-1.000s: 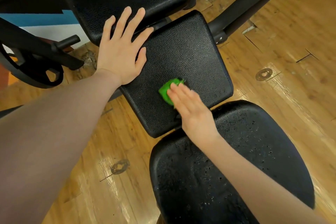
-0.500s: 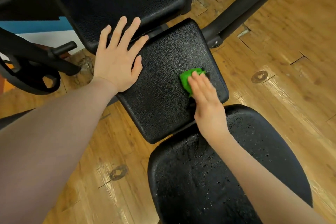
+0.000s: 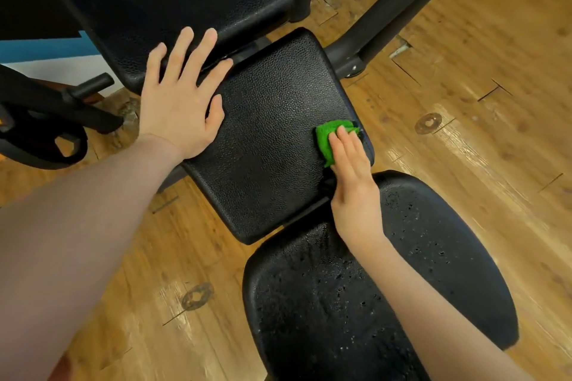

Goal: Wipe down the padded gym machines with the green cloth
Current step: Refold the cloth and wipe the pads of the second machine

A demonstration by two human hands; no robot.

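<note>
Wooden floor (image 3: 464, 40); green cloth (image 3: 328, 136) under right hand (image 3: 353, 182) straight fingers (image 3: 342, 148), black pad (image 3: 272, 139).

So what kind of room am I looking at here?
Most likely a gym floor. A machine's black padded seat and square pad sit on a black steel frame over worn wood flooring, and what looks like a weight plate lies at the left edge.

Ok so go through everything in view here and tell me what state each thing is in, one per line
green cloth: bunched, pressed under right-hand fingers at the pad's right edge
right hand: fingers straight, pressing the cloth
left hand: flat, fingers spread, resting on the pads
square pad: dry-looking
round seat pad: beaded with droplets
wooden floor: scuffed, glossy
</note>
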